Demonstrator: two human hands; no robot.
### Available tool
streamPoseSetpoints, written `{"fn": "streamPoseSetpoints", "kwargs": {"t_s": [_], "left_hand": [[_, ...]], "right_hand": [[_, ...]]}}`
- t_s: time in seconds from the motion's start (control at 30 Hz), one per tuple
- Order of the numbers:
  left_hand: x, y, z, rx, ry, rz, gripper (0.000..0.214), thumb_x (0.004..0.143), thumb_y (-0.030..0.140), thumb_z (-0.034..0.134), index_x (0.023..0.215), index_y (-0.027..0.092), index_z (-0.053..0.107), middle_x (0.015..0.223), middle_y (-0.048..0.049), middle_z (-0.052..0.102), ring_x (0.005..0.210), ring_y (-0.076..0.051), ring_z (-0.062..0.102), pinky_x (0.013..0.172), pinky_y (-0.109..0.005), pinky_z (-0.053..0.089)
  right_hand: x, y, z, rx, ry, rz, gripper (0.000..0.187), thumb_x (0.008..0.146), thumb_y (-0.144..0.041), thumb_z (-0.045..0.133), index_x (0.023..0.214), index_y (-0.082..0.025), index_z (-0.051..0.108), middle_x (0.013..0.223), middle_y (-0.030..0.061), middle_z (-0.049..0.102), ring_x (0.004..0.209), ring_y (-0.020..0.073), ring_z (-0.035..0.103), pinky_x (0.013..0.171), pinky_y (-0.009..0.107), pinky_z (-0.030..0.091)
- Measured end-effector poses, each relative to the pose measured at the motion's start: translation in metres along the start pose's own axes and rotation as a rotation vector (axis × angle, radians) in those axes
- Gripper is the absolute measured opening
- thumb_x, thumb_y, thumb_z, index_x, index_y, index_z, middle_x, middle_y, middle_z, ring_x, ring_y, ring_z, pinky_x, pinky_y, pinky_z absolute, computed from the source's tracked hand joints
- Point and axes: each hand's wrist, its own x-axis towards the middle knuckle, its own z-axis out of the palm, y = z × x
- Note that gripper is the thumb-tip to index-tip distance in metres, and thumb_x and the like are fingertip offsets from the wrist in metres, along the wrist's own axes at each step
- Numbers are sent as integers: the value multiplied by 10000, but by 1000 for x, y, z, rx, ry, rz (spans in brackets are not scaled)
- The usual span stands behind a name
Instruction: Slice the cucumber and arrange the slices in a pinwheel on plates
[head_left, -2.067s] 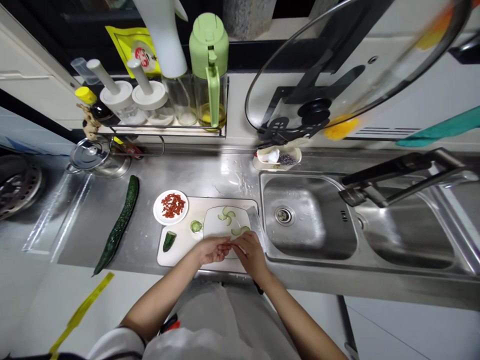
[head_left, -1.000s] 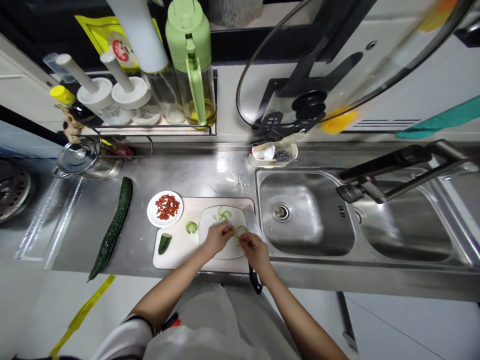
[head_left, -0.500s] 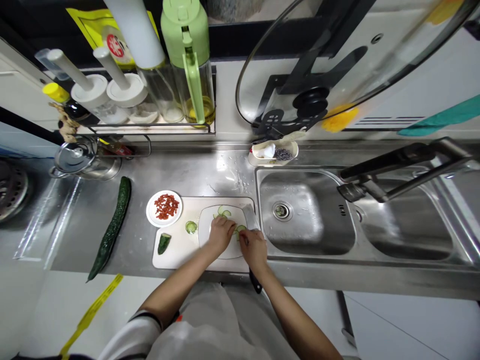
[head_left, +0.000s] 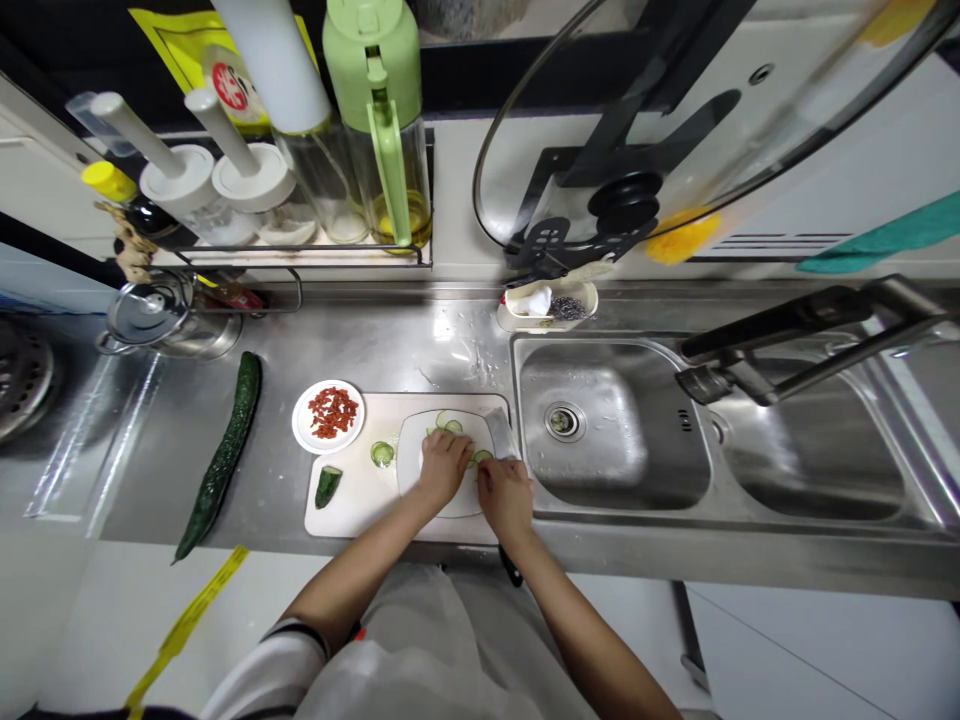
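Both hands work over a white plate [head_left: 411,460] that rests on a pale cutting board [head_left: 352,515]. My left hand [head_left: 445,468] has its fingers bunched together above the plate; what they hold, if anything, is hidden. At the plate's right side, my right hand [head_left: 506,497] pinches at the edge of a thin cucumber slice [head_left: 482,456]. More slices [head_left: 450,425] lie in a curve near the plate's far rim. Left of the plate, a small stack of cucumber slices [head_left: 382,455] and a cucumber end piece [head_left: 328,487] sit on the board.
A white dish [head_left: 298,422] of chopped red bits overlaps the board's far left corner. A whole cucumber [head_left: 225,455] lies farther left. A knife handle [head_left: 510,567] sticks out past the counter edge. The double sink [head_left: 615,430] is on the right, under a faucet [head_left: 780,330].
Both hands stay over the plate with only slight finger shifts. The right fingers have edged a little at the slice; the other things stay where they were.
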Motion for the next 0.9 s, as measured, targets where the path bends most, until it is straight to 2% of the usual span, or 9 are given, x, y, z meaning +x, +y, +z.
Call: {"fn": "streamPoseSetpoints", "kwargs": {"t_s": [0.1,0.23,0.33,0.67,0.8,0.9], "left_hand": [[-1,-1,1,22,28,-7,233,859,242,556,1077,223,636,970,-89,630,1004,-256,456,833,-385,320],[-2,0,1,56,28,-11,157,875,267,535,944,229,672,951,-86,619,1002,-250,453,824,-386,323],[-3,2,1,76,43,-13,181,890,297,511,887,228,679,968,-87,613,1005,-251,447,820,-392,320],[-5,2,3,99,62,-16,164,884,286,520,899,230,674,1011,-85,604,1012,-259,432,818,-395,313],[-6,4,-4,67,62,-19,192,894,290,502,905,225,682,1007,-91,608,1014,-253,438,819,-389,316],[-10,3,-17,19,114,-26,194,895,282,501,926,226,684,1012,-90,614,1017,-246,441,829,-378,318]], "right_hand": [[0,-2,0,-3,0,7,95,853,-187,538,825,-221,622,774,52,644,877,212,465,600,293,188],[-1,-3,2,-30,23,-17,87,848,-181,538,815,-216,611,783,60,637,893,216,466,610,298,206],[-2,-3,4,-70,58,-51,77,839,-182,543,808,-217,604,773,60,630,879,216,459,604,307,209],[-2,-3,6,-82,74,-72,76,844,-185,550,796,-219,597,813,71,610,895,233,429,597,312,204],[-3,-1,1,-87,76,-84,75,841,-183,550,813,-220,608,819,60,605,899,231,421,600,312,203],[-7,-1,-6,-79,66,-89,87,840,-171,547,822,-216,620,822,59,606,905,231,420,606,309,208]]}}
